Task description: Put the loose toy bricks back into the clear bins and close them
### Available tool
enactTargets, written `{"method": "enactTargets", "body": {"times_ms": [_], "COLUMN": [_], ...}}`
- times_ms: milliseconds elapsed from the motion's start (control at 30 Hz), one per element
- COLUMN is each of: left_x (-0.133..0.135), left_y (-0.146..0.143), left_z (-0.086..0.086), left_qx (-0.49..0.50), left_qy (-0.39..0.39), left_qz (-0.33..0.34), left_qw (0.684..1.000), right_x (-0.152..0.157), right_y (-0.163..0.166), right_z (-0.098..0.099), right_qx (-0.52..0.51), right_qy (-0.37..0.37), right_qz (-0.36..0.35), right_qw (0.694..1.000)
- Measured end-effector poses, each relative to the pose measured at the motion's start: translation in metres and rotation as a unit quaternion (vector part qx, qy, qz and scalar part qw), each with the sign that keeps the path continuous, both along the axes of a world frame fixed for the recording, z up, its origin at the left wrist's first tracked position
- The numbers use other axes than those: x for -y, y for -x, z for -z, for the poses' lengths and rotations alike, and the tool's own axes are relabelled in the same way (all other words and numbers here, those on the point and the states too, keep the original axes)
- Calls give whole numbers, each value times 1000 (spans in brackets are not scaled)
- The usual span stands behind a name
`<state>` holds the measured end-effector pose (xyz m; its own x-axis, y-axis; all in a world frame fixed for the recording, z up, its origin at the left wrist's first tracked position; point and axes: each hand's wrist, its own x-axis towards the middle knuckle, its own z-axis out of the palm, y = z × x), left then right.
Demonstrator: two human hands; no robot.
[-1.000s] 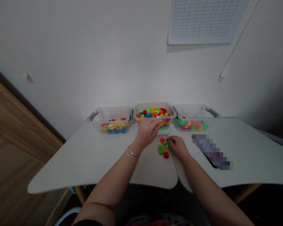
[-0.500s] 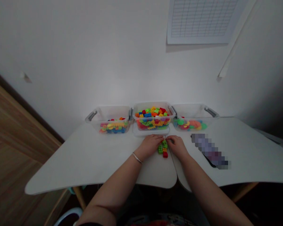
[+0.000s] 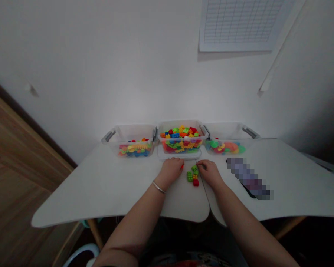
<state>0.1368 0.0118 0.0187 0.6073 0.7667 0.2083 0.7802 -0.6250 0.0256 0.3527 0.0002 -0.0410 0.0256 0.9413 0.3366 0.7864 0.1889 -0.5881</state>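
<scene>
A small build of green, orange and red bricks (image 3: 193,175) lies on the white table (image 3: 114,185) in front of the middle bin. My left hand (image 3: 171,170), with a bracelet on the wrist, rests curled just left of the build, and a bit of red brick (image 3: 182,167) shows at its fingertips. My right hand (image 3: 208,171) sits on the build's right side, its fingertips pinched against the top green brick.
Three clear plastic bins stand in a row against the wall: the left bin (image 3: 132,142), the middle bin (image 3: 181,139) full of bricks, the right bin (image 3: 225,141). A blurred dark object (image 3: 249,178) lies at right. A gridded sheet (image 3: 239,24) hangs on the wall.
My left hand came down from the middle bin to the build, then drew back a little to the left with a red piece at its fingers. My right hand has stayed on the build.
</scene>
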Motion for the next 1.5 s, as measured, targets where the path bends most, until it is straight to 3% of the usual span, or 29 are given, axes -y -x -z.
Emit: {"method": "enactTargets", "body": {"times_ms": [333, 500, 633, 767, 900, 1000, 1067, 1267, 1400, 1500], "left_x": [1, -1, -5, -10, -28, -51, -67, -102, -115, -121], "left_y": [8, 14, 10, 1, -2, 2, 5, 16, 18, 19], "left_z": [-9, -9, -16, -37, -57, -66, -72, -92, -95, -91], "left_qx": [-10, 20, 125, 336, 556, 623, 605, 416, 327, 286], "left_qy": [42, 67, 140, 168, 55, -15, -45, -73, -41, -8], "left_qz": [-78, -69, -33, 4, -51, -65, -72, -153, -172, -208], "left_qw": [996, 995, 982, 927, 828, 780, 791, 894, 928, 935], "right_x": [1, 3, 4, 3, 3, 3, 2, 2, 1, 0], "right_y": [2, 4, 4, 4, 4, 3, 3, 2, 1, 1], "right_z": [0, -2, -3, -3, -2, -1, -1, -2, -3, -3], "right_qx": [-3, 14, 13, 17, 24, 25, 21, 13, 5, 0], "right_qy": [-4, -10, -3, -3, -11, -15, -14, -8, -2, -6], "right_qz": [12, 18, 17, 14, 15, 17, 16, 18, 16, 14], "right_qw": [1000, 1000, 1000, 1000, 1000, 999, 1000, 1000, 1000, 1000]}}
